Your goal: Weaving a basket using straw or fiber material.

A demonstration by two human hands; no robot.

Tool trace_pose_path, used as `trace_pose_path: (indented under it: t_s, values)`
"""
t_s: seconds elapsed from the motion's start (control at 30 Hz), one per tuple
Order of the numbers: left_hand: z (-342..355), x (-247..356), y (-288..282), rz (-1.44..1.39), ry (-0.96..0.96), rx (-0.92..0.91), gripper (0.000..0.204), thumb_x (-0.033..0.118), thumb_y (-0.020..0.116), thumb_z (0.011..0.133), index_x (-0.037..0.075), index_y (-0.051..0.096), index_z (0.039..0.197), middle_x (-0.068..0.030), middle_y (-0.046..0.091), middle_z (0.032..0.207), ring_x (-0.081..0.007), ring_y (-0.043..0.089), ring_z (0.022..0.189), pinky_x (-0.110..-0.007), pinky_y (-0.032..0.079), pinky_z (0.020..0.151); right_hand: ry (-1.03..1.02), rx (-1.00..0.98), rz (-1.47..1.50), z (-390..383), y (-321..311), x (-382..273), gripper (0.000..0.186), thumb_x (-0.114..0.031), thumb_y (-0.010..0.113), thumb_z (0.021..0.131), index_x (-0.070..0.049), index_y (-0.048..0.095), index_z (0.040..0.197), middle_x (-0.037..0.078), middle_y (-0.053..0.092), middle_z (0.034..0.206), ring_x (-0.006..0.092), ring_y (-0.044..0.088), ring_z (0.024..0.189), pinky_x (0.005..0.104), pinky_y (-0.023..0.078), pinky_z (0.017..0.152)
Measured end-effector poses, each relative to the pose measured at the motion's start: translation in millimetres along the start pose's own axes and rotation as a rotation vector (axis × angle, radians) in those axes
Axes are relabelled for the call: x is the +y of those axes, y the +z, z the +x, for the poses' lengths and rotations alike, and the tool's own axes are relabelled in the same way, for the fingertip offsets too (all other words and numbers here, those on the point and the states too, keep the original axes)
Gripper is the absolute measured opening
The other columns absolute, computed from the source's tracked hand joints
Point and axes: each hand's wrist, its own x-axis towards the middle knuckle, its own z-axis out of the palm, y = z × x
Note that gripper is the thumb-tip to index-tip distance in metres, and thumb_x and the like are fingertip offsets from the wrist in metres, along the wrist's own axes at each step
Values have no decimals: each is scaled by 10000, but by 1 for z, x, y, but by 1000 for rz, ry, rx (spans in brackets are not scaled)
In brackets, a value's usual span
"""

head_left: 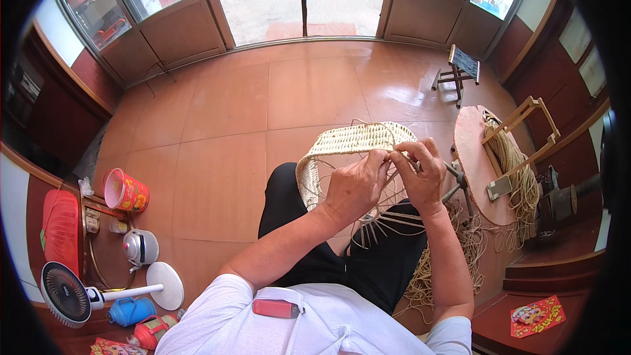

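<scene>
A half-woven basket (pixel 351 138) of pale cord rests over my lap, its woven wall on the far side and loose strands hanging inside and toward me. My left hand (pixel 358 184) is closed, thumb and fingers pinching a strand of cord at the near right part of the rim. Close beside it, my right hand (pixel 424 174) also pinches cord, with its fingertips almost touching those of the left. The exact strand between the fingers is partly hidden. Several loose cords (pixel 388 217) fan out below my hands across my dark trousers.
On the right, a round board (pixel 473 158) bears a wooden frame (pixel 519 138) and bundled cord (pixel 522 184); more cord (pixel 453 256) lies below. A folding stool (pixel 458 72) stands farther off. At left are a red bucket (pixel 125 190), a kettle (pixel 140 248) and a fan (pixel 69 296).
</scene>
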Motion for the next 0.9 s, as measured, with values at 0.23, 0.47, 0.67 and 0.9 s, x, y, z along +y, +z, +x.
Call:
trace_pose_path:
  t_s: [0.23, 0.47, 0.67, 0.9]
  values:
    - [-9, -12, 18, -47, 81, 84, 140, 99, 722, 1096, 66, 609, 1171, -121, 756, 811, -302, 792, 708, -418, 595, 603, -89, -20, -38, 0, 3, 4, 117, -119, 858, 948, -77, 773, 1016, 107, 695, 932, 327, 702, 889, 444, 569, 774]
    - [-19, -23, 21, -83, 78, 62, 121, 133, 698, 1114, 66, 619, 1176, -129, 759, 864, -292, 784, 708, -412, 602, 595, -21, -24, -14, 4, 5, 13, 124, -163, 848, 971, -78, 770, 1016, 107, 698, 958, 324, 703, 915, 450, 563, 810]
    - [-51, -35, 20, -20, 103, 34, 170, 83, 770, 1029, 44, 729, 1189, -146, 806, 1043, -336, 805, 841, -423, 635, 675, -18, -34, 21, 8, 4, 10, 136, -175, 847, 978, -72, 772, 1025, 110, 697, 968, 323, 694, 907, 450, 558, 816]
    - [-70, -46, 8, 311, 308, -93, 263, 90, 739, 958, 44, 764, 1215, -105, 701, 1437, -234, 723, 997, -360, 619, 778, 20, -46, 26, 2, 4, 11, 149, -190, 853, 981, -72, 773, 1027, 104, 696, 967, 312, 692, 910, 443, 556, 813]
